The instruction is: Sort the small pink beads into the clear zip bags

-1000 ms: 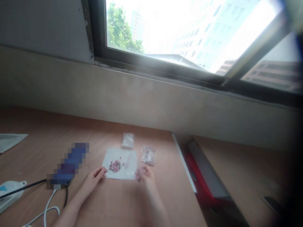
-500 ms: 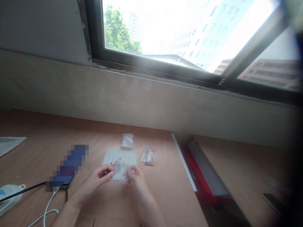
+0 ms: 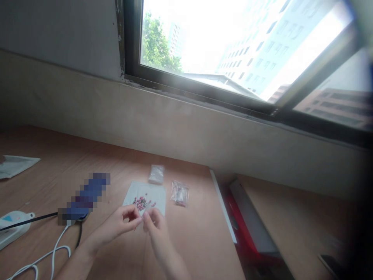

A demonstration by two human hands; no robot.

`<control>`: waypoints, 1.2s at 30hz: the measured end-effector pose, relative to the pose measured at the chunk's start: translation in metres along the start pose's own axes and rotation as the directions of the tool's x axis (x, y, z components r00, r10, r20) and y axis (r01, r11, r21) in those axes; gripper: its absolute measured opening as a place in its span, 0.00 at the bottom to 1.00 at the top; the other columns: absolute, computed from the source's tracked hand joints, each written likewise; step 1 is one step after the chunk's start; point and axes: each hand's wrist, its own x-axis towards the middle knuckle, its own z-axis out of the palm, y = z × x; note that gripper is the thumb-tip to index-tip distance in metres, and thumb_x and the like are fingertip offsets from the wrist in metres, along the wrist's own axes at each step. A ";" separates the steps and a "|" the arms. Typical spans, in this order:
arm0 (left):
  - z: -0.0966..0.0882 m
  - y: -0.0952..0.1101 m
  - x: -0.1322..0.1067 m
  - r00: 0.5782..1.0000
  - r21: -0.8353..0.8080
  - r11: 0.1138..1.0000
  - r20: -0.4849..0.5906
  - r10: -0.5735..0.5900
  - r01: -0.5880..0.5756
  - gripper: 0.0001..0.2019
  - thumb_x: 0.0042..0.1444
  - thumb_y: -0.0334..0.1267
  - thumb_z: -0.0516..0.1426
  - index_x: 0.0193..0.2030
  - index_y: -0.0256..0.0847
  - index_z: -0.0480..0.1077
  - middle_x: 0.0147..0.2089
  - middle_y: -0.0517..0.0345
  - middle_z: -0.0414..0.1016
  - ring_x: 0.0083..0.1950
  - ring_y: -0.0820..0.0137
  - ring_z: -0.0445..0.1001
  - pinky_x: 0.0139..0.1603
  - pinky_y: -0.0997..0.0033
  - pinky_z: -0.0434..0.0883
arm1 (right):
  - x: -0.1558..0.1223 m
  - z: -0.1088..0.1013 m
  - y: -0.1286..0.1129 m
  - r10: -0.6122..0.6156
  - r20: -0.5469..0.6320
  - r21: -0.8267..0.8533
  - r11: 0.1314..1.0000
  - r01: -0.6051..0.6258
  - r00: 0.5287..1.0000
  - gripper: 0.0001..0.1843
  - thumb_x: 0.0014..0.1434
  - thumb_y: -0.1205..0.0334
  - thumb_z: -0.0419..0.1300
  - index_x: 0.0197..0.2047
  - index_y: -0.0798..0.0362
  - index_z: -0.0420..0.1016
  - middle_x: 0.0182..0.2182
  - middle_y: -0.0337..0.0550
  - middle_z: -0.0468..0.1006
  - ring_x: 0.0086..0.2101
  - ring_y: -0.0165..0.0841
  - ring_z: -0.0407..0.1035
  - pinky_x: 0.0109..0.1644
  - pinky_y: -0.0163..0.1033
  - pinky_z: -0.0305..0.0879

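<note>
Because the small pink beads (image 3: 140, 202) lie on a white paper sheet (image 3: 155, 194), they show up clearly against it and stay in one loose cluster, with a few strays just beside it. The left hand (image 3: 118, 226) and right hand (image 3: 155, 229) are at the near edge of the sheet, turned toward each other. On each, the thumb and fingers are drawn into a pinch, and the two pinches nearly meet, which seems to bring the work close together right by the beads. Whatever the hands may be pinching is too small to tell.

Beyond the sheet lie a clear plastic bag (image 3: 156, 174) and, to its right, a clear bag with pinkish contents (image 3: 180, 193), both within easy reach of the hands. Left of the sheet, a pixelated object (image 3: 84, 196) lies on the wooden surface (image 3: 198, 233), with a black cable (image 3: 35, 219) and a white cable (image 3: 43, 257) running from it toward a white plastic device (image 3: 13, 229). Farther left of the sheet, near the surface's edge, lies a pale flat packet (image 3: 16, 166). Past the sheet, a window (image 3: 204, 46) lets in bright daylight.
</note>
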 end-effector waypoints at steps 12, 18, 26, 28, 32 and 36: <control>-0.006 -0.015 0.013 0.994 0.017 1.000 0.110 -0.013 0.011 0.11 0.47 0.44 0.53 0.26 0.36 0.66 0.27 0.60 0.71 0.29 0.72 0.67 0.29 0.76 0.62 | 0.017 -0.001 -0.003 0.045 0.094 -0.010 0.999 -0.045 0.995 0.14 0.47 0.54 0.56 0.20 0.56 0.64 0.17 0.36 0.65 0.22 0.27 0.60 0.25 0.31 0.55; -0.012 -0.012 0.021 0.986 0.017 1.000 0.168 0.005 -0.007 0.14 0.52 0.44 0.48 0.27 0.37 0.66 0.28 0.59 0.70 0.32 0.71 0.67 0.33 0.75 0.62 | 0.034 0.001 0.008 0.071 0.061 0.001 0.997 -0.071 0.996 0.13 0.45 0.57 0.56 0.17 0.56 0.63 0.14 0.36 0.66 0.18 0.26 0.61 0.23 0.30 0.55; -0.006 -0.026 0.035 0.996 0.069 0.998 -0.085 0.011 -0.005 0.12 0.48 0.41 0.50 0.19 0.37 0.61 0.21 0.63 0.63 0.26 0.73 0.63 0.27 0.77 0.60 | 0.040 0.018 -0.010 0.153 -0.067 -0.115 0.980 -0.160 0.986 0.10 0.43 0.66 0.52 0.14 0.54 0.58 0.08 0.31 0.60 0.13 0.25 0.58 0.18 0.29 0.52; -0.009 -0.029 0.035 0.988 0.080 0.997 -0.157 0.014 -0.001 0.12 0.47 0.42 0.51 0.19 0.37 0.62 0.20 0.64 0.63 0.26 0.73 0.63 0.26 0.77 0.60 | 0.040 0.017 -0.009 0.143 -0.102 -0.129 0.979 -0.156 0.984 0.10 0.42 0.67 0.52 0.14 0.53 0.56 0.09 0.31 0.59 0.13 0.25 0.58 0.18 0.29 0.51; -0.017 -0.034 0.031 0.969 0.122 0.992 -0.244 0.020 0.010 0.10 0.47 0.40 0.50 0.20 0.38 0.62 0.20 0.64 0.60 0.24 0.74 0.60 0.23 0.78 0.57 | 0.041 0.010 0.008 0.113 -0.197 -0.214 0.965 -0.155 0.974 0.08 0.40 0.68 0.52 0.14 0.53 0.57 0.09 0.31 0.60 0.15 0.26 0.57 0.18 0.30 0.50; -0.006 -0.036 0.026 0.971 0.242 0.970 -0.220 0.091 -0.036 0.08 0.45 0.35 0.49 0.18 0.39 0.58 0.19 0.66 0.57 0.22 0.75 0.57 0.22 0.78 0.54 | 0.040 0.011 0.026 0.127 -0.118 -0.194 0.970 -0.148 0.985 0.07 0.42 0.67 0.52 0.16 0.53 0.60 0.10 0.32 0.62 0.15 0.26 0.58 0.19 0.30 0.51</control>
